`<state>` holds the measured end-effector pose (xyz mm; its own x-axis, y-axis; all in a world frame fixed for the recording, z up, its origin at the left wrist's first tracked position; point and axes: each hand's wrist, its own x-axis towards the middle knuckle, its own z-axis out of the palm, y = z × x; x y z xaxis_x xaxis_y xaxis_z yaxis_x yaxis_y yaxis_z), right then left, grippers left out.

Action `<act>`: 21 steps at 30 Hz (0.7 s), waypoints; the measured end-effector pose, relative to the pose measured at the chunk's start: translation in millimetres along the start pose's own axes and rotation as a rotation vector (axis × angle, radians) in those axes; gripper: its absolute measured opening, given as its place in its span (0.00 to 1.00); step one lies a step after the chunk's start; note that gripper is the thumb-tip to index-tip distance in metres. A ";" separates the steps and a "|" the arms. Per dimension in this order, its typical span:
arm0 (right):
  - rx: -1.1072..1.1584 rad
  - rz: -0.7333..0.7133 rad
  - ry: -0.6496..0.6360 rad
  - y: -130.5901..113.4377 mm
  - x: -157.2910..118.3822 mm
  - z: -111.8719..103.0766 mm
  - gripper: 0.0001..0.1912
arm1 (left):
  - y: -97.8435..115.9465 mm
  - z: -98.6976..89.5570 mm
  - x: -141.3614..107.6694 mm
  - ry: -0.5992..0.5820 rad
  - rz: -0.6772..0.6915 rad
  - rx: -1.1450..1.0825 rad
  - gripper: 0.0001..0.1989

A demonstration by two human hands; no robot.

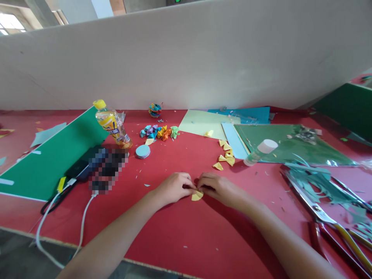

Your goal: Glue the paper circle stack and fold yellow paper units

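A small folded piece of yellow paper (197, 195) is pinched between my two hands near the middle of the red table. My left hand (178, 186) grips its left side with closed fingers, and my right hand (218, 188) pinches the right side. The fingertips almost meet and hide the upper part of the paper. Beyond my right hand lie several yellow folded paper pieces (227, 157). A stack of round pale blue paper discs (143, 151) sits farther off to the left. Behind it is a row of colourful folded paper pieces (162, 133).
A drink bottle (112, 124) leans at the left beside a green board (58, 159) and a black power bank (84, 164) with white cables. To the right are a glue stick (260, 152), large scissors (316, 209) and teal paper scraps (314, 182). A white partition (186, 58) closes the back.
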<state>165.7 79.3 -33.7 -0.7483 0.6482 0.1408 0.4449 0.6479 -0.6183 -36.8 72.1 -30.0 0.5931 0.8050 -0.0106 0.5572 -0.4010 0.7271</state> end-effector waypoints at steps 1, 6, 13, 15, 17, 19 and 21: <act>-0.005 -0.004 -0.004 0.0 0.0 -0.5 0.09 | -1.0 0.1 0.1 -0.003 0.010 0.000 0.08; -0.103 -0.023 -0.017 -2.8 -0.6 -4.2 0.10 | 0.1 -2.0 0.2 -0.022 0.101 0.103 0.08; -0.319 -0.072 -0.036 -7.9 -0.4 -11.2 0.11 | 6.9 -5.2 -1.2 -0.054 0.158 0.301 0.09; -0.320 -0.063 -0.031 -8.3 -0.9 -12.9 0.11 | 7.8 -5.5 -1.5 -0.052 0.158 0.320 0.10; -0.296 -0.054 -0.019 -8.3 -1.9 -14.2 0.11 | 8.1 -5.6 -1.5 -0.048 0.159 0.317 0.10; -0.271 -0.049 -0.016 -8.2 -3.1 -15.5 0.11 | 7.7 -5.5 -1.4 -0.044 0.157 0.308 0.09; -0.247 -0.042 -0.022 -7.6 -4.9 -16.9 0.11 | 7.2 -5.4 -1.4 -0.042 0.147 0.303 0.09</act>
<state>174.4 78.0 -16.7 -0.7780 0.6115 0.1439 0.5179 0.7540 -0.4042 -36.7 70.5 -21.0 0.6996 0.7130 0.0466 0.6076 -0.6279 0.4863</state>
